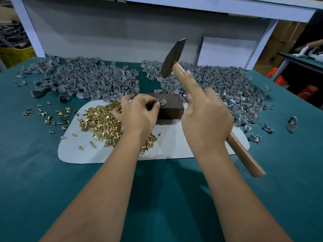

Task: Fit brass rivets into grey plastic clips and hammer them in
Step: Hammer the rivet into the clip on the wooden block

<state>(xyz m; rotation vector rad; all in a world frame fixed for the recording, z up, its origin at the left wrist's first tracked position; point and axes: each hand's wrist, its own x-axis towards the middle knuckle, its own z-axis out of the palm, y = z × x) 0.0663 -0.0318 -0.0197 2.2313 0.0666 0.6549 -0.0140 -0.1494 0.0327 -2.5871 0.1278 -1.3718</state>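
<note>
A small grey clip [162, 102] with a gold rivet in it sits on top of a dark block [167, 106], right at the fingertips of the left hand [139, 112], which pinch it to keep it in place. The right hand [206, 117] is curled tight round the wooden handle of a hammer [174, 58], with one finger pointing straight up along the handle and the metal head lifted up above the block. A pile of gold rivets [101, 121] lies on a white mat [174, 145] under the left hand, and heaps of grey clips [87, 79] lie behind on the green table [35, 172].
</note>
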